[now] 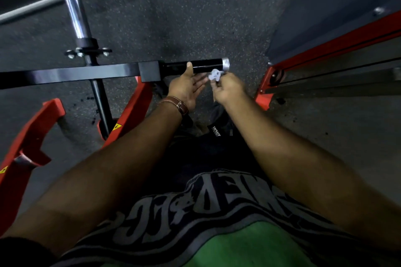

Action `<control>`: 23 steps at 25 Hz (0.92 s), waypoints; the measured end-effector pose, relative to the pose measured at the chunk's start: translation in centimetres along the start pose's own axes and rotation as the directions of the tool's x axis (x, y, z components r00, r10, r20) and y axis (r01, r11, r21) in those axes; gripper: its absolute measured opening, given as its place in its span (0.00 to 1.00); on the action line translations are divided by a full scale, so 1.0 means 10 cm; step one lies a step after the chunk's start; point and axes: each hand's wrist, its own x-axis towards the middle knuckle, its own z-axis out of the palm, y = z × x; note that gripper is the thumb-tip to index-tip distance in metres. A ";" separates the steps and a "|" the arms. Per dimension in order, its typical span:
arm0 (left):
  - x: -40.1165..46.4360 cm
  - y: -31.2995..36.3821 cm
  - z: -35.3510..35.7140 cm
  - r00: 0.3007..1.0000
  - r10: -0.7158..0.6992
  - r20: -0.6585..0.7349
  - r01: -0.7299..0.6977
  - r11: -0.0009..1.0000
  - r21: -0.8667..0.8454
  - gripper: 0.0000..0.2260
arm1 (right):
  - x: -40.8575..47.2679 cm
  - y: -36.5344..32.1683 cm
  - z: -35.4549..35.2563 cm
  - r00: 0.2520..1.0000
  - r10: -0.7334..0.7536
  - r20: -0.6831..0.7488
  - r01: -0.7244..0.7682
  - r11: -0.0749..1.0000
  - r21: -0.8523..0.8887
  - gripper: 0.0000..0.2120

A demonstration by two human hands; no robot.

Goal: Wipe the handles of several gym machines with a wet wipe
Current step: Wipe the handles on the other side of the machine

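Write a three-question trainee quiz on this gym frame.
1. True or false: the right hand pinches the crumpled white wet wipe.
2. Which wrist wears the brown leather strap? A left, B right.
3. Fill in: the left hand is open, its thumb touching the black cylindrical handle with the ____ end cap.

Key: 1 true; 2 A; 3 silver.
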 end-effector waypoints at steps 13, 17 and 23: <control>0.07 0.04 -0.05 0.992 0.065 -0.111 -0.066 0.998 -0.008 0.10 | -0.10 -0.03 -0.10 0.998 -0.044 0.053 0.055 0.971 -0.233 0.12; 0.04 0.04 0.00 0.995 -0.002 -0.097 -0.006 0.997 -0.080 0.10 | -0.10 -0.31 -0.43 0.847 -0.532 0.003 0.472 0.750 -0.463 0.09; 0.00 0.06 0.04 0.999 -0.023 -0.037 0.020 0.996 -0.089 0.09 | -0.05 -0.08 0.06 0.261 -0.498 0.827 0.724 -0.465 -0.509 0.02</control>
